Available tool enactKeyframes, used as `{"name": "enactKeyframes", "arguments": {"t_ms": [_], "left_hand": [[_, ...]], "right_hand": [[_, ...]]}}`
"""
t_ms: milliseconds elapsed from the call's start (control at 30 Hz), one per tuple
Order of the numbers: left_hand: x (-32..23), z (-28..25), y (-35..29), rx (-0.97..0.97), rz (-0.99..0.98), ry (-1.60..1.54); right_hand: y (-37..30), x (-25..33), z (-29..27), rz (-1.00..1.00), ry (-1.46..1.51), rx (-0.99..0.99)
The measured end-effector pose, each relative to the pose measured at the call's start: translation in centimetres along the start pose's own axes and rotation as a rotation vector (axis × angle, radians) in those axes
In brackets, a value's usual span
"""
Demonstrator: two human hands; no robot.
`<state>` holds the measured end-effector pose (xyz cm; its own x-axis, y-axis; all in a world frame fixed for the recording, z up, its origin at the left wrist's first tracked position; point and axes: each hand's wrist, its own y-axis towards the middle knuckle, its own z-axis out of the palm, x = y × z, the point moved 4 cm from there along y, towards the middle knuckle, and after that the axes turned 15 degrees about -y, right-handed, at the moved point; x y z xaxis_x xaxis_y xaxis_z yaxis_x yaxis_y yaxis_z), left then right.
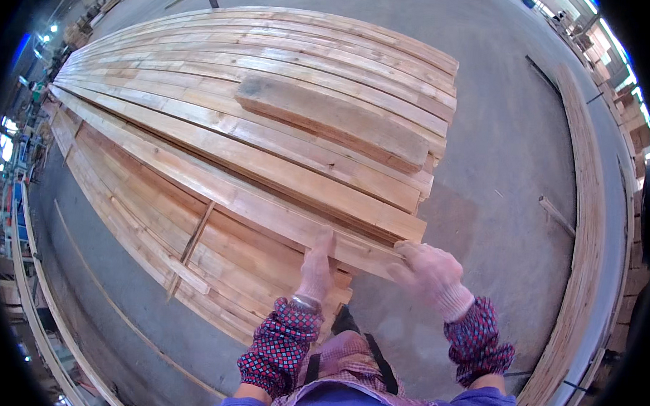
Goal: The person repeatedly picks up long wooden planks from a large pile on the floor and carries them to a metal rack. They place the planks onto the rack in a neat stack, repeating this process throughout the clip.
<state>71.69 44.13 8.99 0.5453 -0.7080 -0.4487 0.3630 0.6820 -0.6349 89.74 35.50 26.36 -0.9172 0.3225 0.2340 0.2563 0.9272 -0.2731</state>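
Observation:
A long pale wooden board runs from the far left toward me along the near side of a stack of boards. My right hand, in a pale glove, is closed round the board's near end. Also gloved, my left hand grips the same board's near edge, a short way to the left. The fingers under the board are hidden. A dark gap separates this board from the one beside it. Across the stack lies a thick, rough wooden block.
Below the held board is a lower layer of boards, with a thin crosswise strip on it. A long bundle of timber stands along the right on the grey floor. A short wooden piece lies near it.

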Motion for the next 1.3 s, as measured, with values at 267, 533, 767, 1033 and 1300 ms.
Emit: {"name": "enactKeyframes", "arguments": {"t_ms": [267, 533, 767, 1033, 1300], "left_hand": [[-2.4, 4.3, 0.2, 0.273, 0.384, 1.098], [-1.2, 5.2, 2.3, 0.054, -0.195, 0.343], [-1.5, 4.1, 1.6, 0.313, -0.057, 0.412], [-6.0, -0.1, 7.4, -0.247, 0.24, 0.504], [-7.1, 2.8, 7.9, -0.313, 0.115, 0.572]], "right_hand": [[-1.1, 3.4, 6.8, 0.006, -0.268, -0.403], [2.5, 1.9, 9.6, 0.005, -0.504, -0.519], [5.6, 1.2, 9.0, 0.099, -0.642, -0.182], [5.7, 1.2, 8.5, 0.142, -0.589, -0.124], [6.2, 1.6, 8.3, 0.102, -0.559, -0.18]]}}
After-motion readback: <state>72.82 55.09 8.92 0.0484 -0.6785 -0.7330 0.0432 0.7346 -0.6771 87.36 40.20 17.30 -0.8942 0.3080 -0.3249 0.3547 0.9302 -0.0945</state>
